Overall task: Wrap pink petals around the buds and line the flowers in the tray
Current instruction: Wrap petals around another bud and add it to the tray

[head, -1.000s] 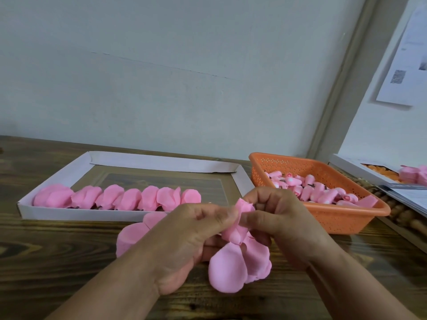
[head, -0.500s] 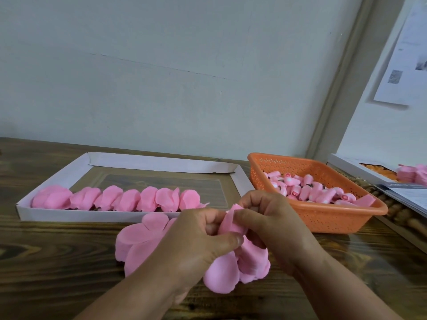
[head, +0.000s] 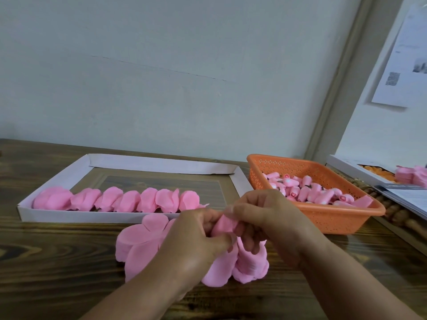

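**Wrap in progress: petal rolled tighter round the bud**

Both my hands are together at table centre, clamped on one flower. My left hand [head: 198,236] pinches the lower part of the roll between thumb and curled fingers. My right hand [head: 265,218] curls over the top, thumb and fingertips gripping the upper edge of the petal [head: 225,224]. The bud itself is hidden inside the roll; I cannot see it.

Change noted: a second ago the roll stood higher, with its top edge showing loose above my fingers. It now sits lower and is tucked between both thumbs, and my hands have closed in on it. I judge one petal to be nearly wound, not yet finished. The loose petals [head: 242,264] hang below my hands, unwrapped, and more [head: 141,241] lie spread on the table [head: 46,262] just left of my left wrist.

The tray [head: 76,215] holds a row of flowers [head: 129,200] along its near wall, as before. The row stops short of the right end, and that gap is where I judge this flower will go. The basket [head: 346,221] to the right holds a stock of buds [head: 309,190], so much of the task remains.

Risk: the petal looks thin and soft, and easing either pinch may let the roll spring open.
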Available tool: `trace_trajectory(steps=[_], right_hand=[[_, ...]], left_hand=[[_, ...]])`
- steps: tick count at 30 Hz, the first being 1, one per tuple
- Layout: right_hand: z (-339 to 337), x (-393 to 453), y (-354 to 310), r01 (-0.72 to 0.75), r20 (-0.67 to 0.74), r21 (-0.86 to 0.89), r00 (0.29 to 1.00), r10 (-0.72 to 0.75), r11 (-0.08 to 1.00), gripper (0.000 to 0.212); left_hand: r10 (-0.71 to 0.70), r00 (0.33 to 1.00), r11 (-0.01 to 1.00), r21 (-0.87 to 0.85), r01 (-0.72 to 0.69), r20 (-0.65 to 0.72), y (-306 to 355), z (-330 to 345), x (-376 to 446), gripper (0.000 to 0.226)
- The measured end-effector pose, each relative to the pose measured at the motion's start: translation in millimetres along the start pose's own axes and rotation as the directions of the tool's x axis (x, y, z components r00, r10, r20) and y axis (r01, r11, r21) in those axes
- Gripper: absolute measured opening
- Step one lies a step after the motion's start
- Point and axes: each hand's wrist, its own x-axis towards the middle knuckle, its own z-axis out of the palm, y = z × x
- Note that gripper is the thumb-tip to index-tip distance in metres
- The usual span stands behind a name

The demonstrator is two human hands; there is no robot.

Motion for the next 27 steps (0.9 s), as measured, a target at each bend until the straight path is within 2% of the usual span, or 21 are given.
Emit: trace_trajectory(steps=[6,11,14,21,27], right_hand=[[0,3,4,0.018,-0.086,-0.066,0.996,-0.023,0.998,0.019],[-5,3,5,0.021,-0.084,-0.099,0.996,-0.029,0.995,0.011],[-6,3,4,0.024,-0.093,-0.098,0.995,-0.033,0.995,0.009],[-6,4,1,0.039,-0.072,-0.128,0.996,-0.049,0.991,0.008],[-4,3,4,0.042,-0.125,-0.184,0.990,-0.065,0.982,0.009]], left_hand=[[-0.006,1.000,1.000,-0.020,0.007,0.030,0,-2,1,0.021],[-0.025,0.990,0.990,-0.131,0.043,0.137,2,-8,2,0.009],[-0.039,0.991,0.985,-0.160,0.060,0.130,2,-10,4,0.020],[-0.152,0.970,0.932,-0.298,0.205,0.191,4,-17,7,0.016],[-0.213,0.947,0.940,-0.215,0.266,0.240,4,-23,9,0.028]])
